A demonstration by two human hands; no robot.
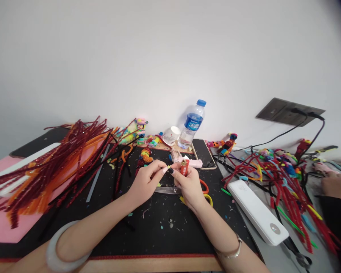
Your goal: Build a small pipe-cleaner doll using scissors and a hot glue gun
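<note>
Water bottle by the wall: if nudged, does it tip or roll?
The water bottle stands tall on a narrow base and already looks tilted, so a push near the cap would probably topple it. Clear, seemingly low on water, likely light. Once down, its round body would probably roll.

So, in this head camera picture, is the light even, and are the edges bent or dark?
Head view: soft, even light, and the hands cast only faint shadows on the black mat. The clear plastic water bottle with a blue cap is sharp. The table edge curves from wide-angle distortion, the top right corner is darkened, and the small yellow piece between the fingertips is too small to make out.
</note>
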